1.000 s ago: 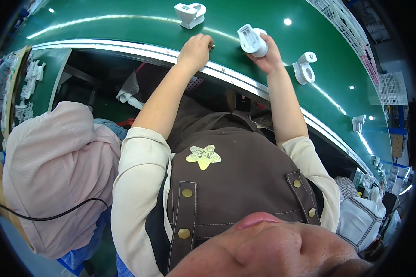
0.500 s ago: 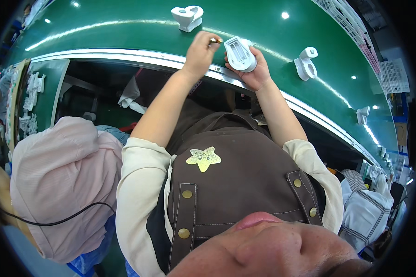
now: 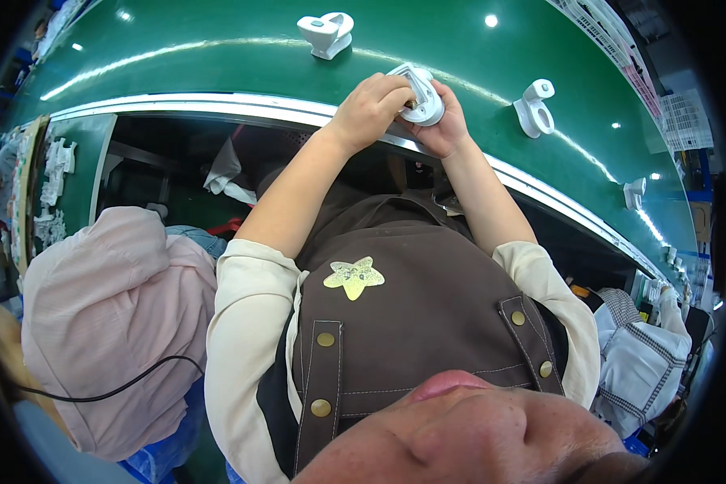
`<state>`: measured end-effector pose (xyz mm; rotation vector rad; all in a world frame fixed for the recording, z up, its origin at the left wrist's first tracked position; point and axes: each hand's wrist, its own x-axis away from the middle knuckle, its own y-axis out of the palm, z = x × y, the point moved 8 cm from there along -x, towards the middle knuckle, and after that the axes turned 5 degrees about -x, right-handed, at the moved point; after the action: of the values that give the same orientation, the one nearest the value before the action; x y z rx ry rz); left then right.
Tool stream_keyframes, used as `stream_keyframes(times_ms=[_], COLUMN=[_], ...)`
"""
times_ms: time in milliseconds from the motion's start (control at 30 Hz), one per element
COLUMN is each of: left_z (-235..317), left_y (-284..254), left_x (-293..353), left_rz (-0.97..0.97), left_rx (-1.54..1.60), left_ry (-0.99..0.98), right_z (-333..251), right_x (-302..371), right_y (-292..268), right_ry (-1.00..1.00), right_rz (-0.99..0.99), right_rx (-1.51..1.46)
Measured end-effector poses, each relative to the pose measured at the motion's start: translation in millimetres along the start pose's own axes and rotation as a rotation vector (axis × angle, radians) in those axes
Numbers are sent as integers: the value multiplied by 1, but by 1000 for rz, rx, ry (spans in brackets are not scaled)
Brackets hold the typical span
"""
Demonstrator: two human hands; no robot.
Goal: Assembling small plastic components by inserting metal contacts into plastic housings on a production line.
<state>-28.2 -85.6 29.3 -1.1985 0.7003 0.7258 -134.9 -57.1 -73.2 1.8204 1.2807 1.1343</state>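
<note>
White plastic housing (image 3: 418, 95) at 12 o'clock, over near edge of green surface (image 3: 218, 56). Your right hand (image 3: 444, 129) cups it from below, grip closed round it; your left hand (image 3: 371, 105) pinches its rim. Risk: loose cupping, part drops off the edge. Similar white parts at 11 (image 3: 327, 32) and 1 o'clock (image 3: 535, 107).

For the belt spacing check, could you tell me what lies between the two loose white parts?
In the head view, between the white part and the other, both hands hold a third.

A brown apron (image 3: 427, 323) with 1 gold star (image 3: 353, 277), brass studs, over cream short sleeves (image 3: 246, 323).
</note>
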Motion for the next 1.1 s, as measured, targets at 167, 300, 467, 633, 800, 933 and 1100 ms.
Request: stream_keyframes(times_ms=[167,300,467,633,800,933,1100], left_z=[3,-3,-6,-3,-6,-18,-28], left_y=[-2,0,0,14,21,33,32], left_x=[2,6,15,20,24,35,40], left_rz=[26,54,90,15,122,313,228], left_rx=[46,168,277,356,552,833,727], left_ry=[-131,-341,-545,-695,-842,-918,-963], right_z=[-1,-2,-5,-3,-6,-2,-9], right_x=[2,4,6,13,10,12,3], right_y=[-3,-4,-5,3,-2,4,-4], right_ry=[-9,-21,-30,0,-56,-55,-155], right_rz=[-10,-30,-93,-138,-161,-169,-109], right_rx=[8,-4,-43,0,42,74,87])
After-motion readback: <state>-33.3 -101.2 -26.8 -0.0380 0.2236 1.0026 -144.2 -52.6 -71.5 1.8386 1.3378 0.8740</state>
